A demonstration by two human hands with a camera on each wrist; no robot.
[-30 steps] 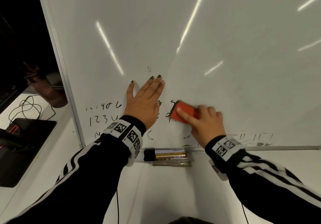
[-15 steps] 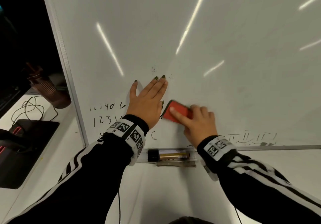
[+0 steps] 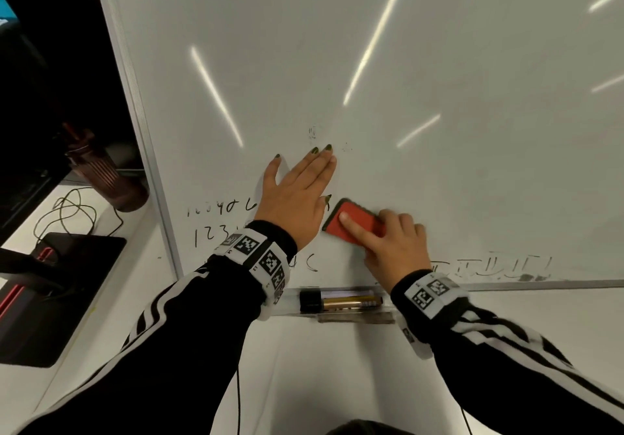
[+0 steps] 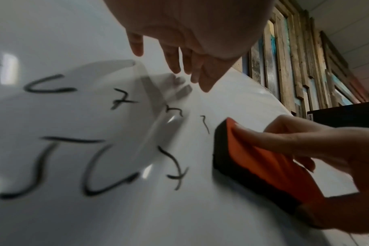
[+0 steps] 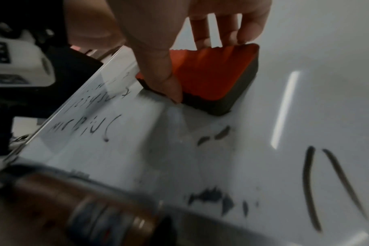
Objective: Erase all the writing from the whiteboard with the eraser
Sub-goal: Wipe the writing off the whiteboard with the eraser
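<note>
Black white-striped sleeves (image 3: pixel 175 350), coded white wristbands (image 3: pixel 260 255), seemingly dark-green nails (image 3: pixel 328 146).

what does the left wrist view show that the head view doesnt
Only the left wrist view: strokes under the left palm, and wooden frames behind the board. Only the head view: the marker in the tray, half-erased marks at the bottom edge. Both: the right hand gripping the eraser against the whiteboard.

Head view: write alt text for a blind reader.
A right hand presses a red eraser against a whiteboard, beside the flat left hand. Black writing remains lower left; a marker lies in the tray.
</note>
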